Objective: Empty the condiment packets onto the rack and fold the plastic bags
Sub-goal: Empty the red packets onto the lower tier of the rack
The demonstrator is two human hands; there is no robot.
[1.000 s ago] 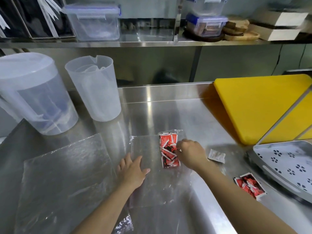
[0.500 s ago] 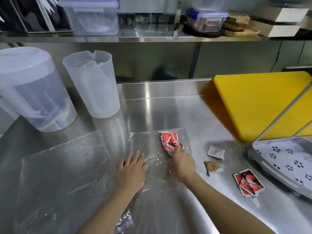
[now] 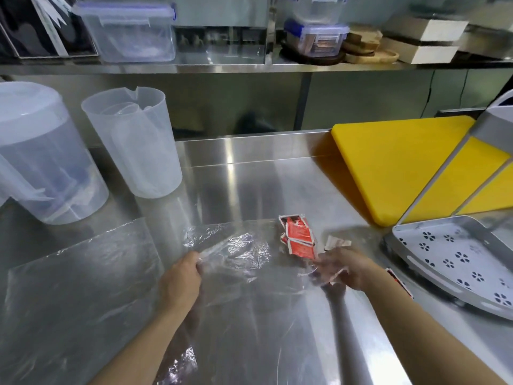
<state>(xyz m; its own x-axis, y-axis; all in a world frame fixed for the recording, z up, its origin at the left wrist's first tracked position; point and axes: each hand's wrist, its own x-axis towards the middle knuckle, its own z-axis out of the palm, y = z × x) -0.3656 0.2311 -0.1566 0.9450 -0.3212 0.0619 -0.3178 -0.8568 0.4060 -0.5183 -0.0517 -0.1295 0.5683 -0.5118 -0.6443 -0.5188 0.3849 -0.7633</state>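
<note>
A clear plastic bag [image 3: 236, 245] is lifted off the steel counter, crumpled between my hands. My left hand [image 3: 180, 282] pinches its left edge. My right hand [image 3: 344, 269], blurred, grips its right side. Several red condiment packets [image 3: 298, 234] bunch at the bag's right end, just above my right hand. A pale packet [image 3: 337, 242] shows beside them. Another red packet [image 3: 399, 282] peeks out behind my right wrist. The white rack [image 3: 455, 254] with flower-shaped holes stands at the right.
A flat clear bag [image 3: 77, 287] lies at the left, crumpled plastic [image 3: 180, 365] near the front edge. Two translucent pitchers [image 3: 138, 143] [image 3: 41, 154] stand at the back left. A yellow cutting board [image 3: 397, 162] lies at the right. A shelf above holds lidded containers.
Both hands went from pressing flat on the bag to gripping its sides and lifting it. The packets slid toward the bag's right end. The view shifted slightly.
</note>
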